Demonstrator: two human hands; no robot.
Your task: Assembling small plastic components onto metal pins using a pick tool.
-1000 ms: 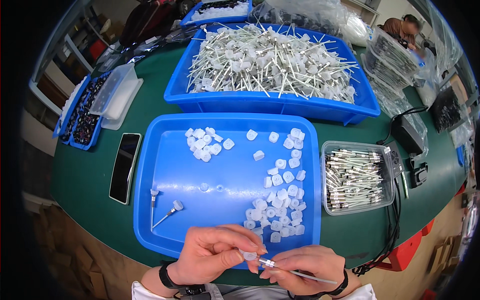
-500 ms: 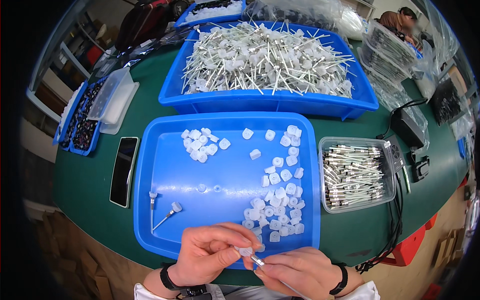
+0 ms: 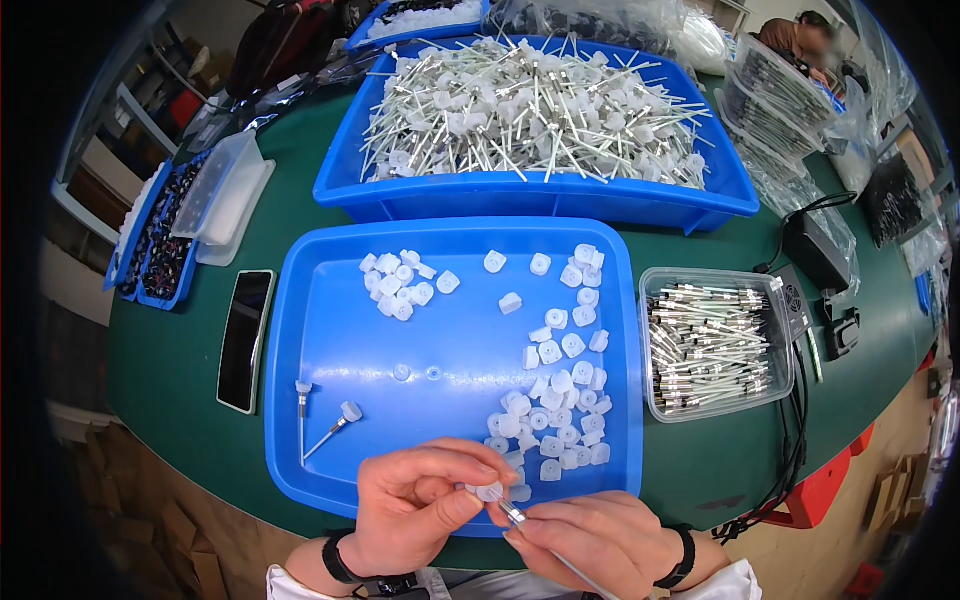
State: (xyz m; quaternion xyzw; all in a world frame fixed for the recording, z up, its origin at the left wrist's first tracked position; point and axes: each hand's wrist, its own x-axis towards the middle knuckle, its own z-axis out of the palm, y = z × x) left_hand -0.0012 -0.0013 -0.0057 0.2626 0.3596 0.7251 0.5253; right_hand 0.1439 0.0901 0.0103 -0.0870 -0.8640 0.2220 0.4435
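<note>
Over the near edge of a blue tray (image 3: 285, 300), my left hand (image 3: 425, 497) pinches a small translucent white plastic cap (image 3: 489, 492) between thumb and forefinger. My right hand (image 3: 600, 540) grips a thin pale rod with a shiny metal collar (image 3: 513, 512), its collar end pointing at the cap. Whether the rod's tip is inside the cap or only against it, I cannot tell. Many loose caps (image 3: 560, 420) lie along the tray's right side, and a cluster (image 3: 398, 285) sits at its far left. Two capped rods (image 3: 332, 432) rest at the tray's left.
Behind the tray stands a blue bin (image 3: 430, 195) heaped with capped rods. To the right, a clear box (image 3: 705, 345) holds uncapped rods, near a black adapter (image 3: 815, 255) with cables. A phone (image 3: 246, 342) lies left. Another person (image 3: 795, 45) sits at the far right.
Both hands stay almost in place, still holding the cap and the rod. The whole view has shifted very slightly, and the loose caps in the tray lie as before.
</note>
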